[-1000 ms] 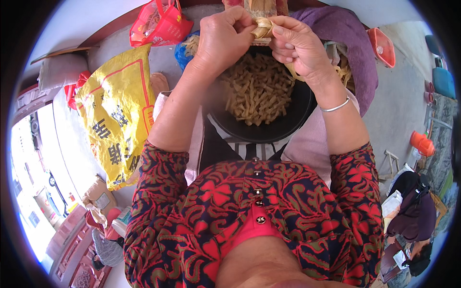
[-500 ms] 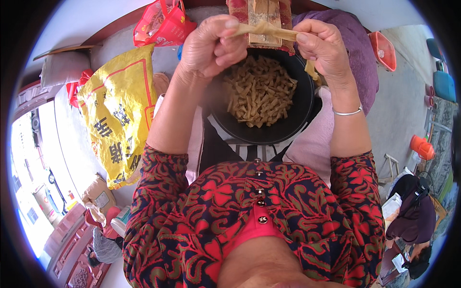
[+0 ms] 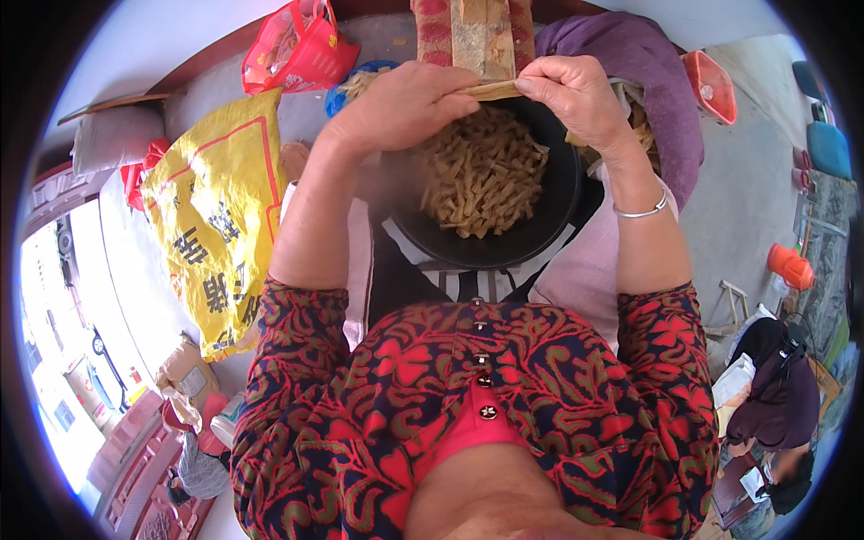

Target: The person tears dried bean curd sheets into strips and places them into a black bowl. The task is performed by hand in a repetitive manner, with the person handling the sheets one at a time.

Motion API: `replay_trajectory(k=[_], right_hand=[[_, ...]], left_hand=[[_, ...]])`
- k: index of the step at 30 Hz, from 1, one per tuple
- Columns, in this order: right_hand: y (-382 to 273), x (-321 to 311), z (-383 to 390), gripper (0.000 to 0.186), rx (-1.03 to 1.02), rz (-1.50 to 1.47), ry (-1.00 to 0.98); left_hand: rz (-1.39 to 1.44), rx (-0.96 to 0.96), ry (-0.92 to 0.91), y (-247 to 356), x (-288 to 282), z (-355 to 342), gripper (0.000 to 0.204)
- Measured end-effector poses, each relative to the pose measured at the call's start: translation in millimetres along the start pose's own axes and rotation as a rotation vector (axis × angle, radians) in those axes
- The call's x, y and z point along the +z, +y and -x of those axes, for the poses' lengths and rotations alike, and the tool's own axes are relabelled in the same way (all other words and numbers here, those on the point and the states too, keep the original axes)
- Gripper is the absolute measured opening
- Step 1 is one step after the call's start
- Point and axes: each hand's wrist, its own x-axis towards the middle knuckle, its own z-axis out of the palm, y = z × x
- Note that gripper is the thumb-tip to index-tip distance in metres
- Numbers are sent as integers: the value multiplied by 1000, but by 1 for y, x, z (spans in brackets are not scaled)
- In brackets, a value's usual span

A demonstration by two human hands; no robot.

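My left hand [image 3: 405,108] pinches the left end of a tan, flattened strip [image 3: 491,90], its fingertips partly hidden. My right hand [image 3: 571,99] grips the right end between thumb and curled fingers. The strip lies roughly level across the near end of a wooden board [image 3: 486,40], which rests on red patterned fabric. Just below is a black basin [image 3: 486,252] holding several short tan pieces [image 3: 481,171]. More loose tan material [image 3: 643,135] shows at the edge of a purple sack [image 3: 661,90], behind my right hand.
A yellow sack [image 3: 211,216] and red bag [image 3: 279,54] lie to my left, with a blue bag [image 3: 351,81] behind my left hand. An orange tub [image 3: 711,90] and orange container [image 3: 790,265] sit right. A person in dark clothing [image 3: 769,414] is at lower right.
A second ago the strip was bunched between my fingertips higher up. It was then stretched straighter; now both hands are lower and my left hand has turned over it, fingers pointing right.
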Motion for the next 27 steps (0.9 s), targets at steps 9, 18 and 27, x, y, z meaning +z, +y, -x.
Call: replay_trajectory(k=[9, 18, 27], right_hand=[[37, 5, -48, 26, 72, 318, 265], [12, 11, -32, 23, 301, -484, 75], [-47, 55, -20, 14, 626, -909, -1]], left_hand=[[-300, -132, 413, -41, 11, -45, 28], [-200, -270, 264, 5, 18, -17, 36], [1893, -202, 879, 6, 40, -45, 33]])
